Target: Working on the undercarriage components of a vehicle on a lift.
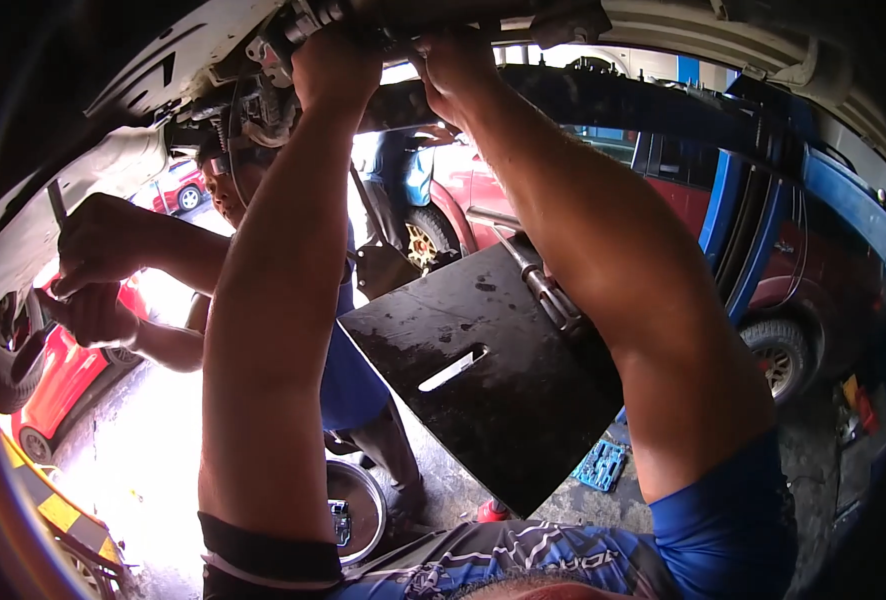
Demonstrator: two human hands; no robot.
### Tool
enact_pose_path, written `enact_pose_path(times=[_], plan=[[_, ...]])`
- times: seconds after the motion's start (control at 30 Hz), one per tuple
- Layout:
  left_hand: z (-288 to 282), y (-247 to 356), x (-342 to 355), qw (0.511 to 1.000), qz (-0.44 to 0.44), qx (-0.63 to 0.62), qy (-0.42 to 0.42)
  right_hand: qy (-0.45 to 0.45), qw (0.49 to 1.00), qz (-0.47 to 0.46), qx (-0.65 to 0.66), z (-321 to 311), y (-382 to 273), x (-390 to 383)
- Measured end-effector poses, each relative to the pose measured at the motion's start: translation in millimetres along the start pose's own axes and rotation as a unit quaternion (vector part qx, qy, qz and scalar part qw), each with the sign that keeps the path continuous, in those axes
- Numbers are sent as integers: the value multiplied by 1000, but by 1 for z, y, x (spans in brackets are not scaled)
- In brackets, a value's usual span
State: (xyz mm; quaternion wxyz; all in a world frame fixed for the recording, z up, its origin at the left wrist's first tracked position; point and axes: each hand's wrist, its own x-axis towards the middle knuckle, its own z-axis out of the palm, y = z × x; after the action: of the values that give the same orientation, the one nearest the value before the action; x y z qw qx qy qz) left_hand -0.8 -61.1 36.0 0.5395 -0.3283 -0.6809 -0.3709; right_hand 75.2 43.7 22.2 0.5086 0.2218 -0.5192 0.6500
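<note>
Both hands (336, 65) (459, 72) overhead; workshop floor (808, 455)

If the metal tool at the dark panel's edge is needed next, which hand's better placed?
Right, probably. The right hand is up at the vehicle underside, but its arm lies beside the metal tool in this view. The left hand, also raised there, is farther left.

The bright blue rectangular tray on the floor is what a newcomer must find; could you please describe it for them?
Start at the big black flat panel with one long slot, mid-view. On the grey floor just past its lower right edge lies the bright blue rectangular tray. Its colour and angular shape set it apart from the round, dark, pale-rimmed pan farther left.
</note>
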Motion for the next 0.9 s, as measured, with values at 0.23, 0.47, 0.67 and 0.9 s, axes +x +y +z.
enact_pose_path(times=[0.23,0.47,0.67,0.9], plan=[[0,0,11,992,86,69,59,-32,999,-24,23,9,-3,-2],[-2,5,7,992,-18,-63,105,-50,997,13,55,20,-17,-7],[-7,1,16,994,46,94,45,-58,994,-47,79,24,-19,-17],[-7,6,12,990,-33,-121,59,-65,995,-39,57,16,-17,-3]])
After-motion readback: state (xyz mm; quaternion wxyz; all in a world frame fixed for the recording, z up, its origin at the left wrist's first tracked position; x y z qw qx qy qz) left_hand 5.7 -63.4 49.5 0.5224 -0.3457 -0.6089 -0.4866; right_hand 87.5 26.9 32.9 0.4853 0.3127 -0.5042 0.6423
